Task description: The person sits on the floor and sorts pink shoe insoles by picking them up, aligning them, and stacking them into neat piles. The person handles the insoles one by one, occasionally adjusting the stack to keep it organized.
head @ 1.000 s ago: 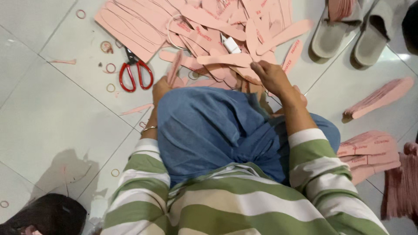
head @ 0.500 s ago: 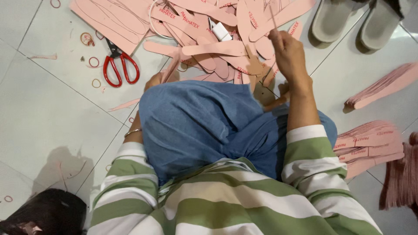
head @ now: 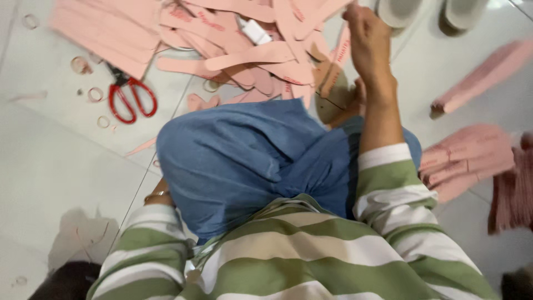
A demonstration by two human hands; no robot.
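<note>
My right hand (head: 367, 43) reaches forward over a loose heap of pink paper strips (head: 261, 53) on the tiled floor. Its fingers are curled, and they seem to close on one pink strip (head: 337, 55) at the heap's right edge; motion blur makes this uncertain. My left hand is hidden behind my blue-clad knee (head: 250, 161); only the wrist with a thin bracelet (head: 158, 195) shows. Both arms wear green, cream and white striped sleeves.
Red-handled scissors (head: 130, 100) lie left of the heap among several rubber rings (head: 94, 94). A small white object (head: 256, 32) rests on the strips. Two pale slippers (head: 400, 11) stand at the top right. Bundled pink stacks (head: 466, 158) and a darker pink pile (head: 513, 189) lie right.
My right hand has moved forward and to the right, from the near edge of the heap to its far right side. The view has tilted toward the floor ahead.
</note>
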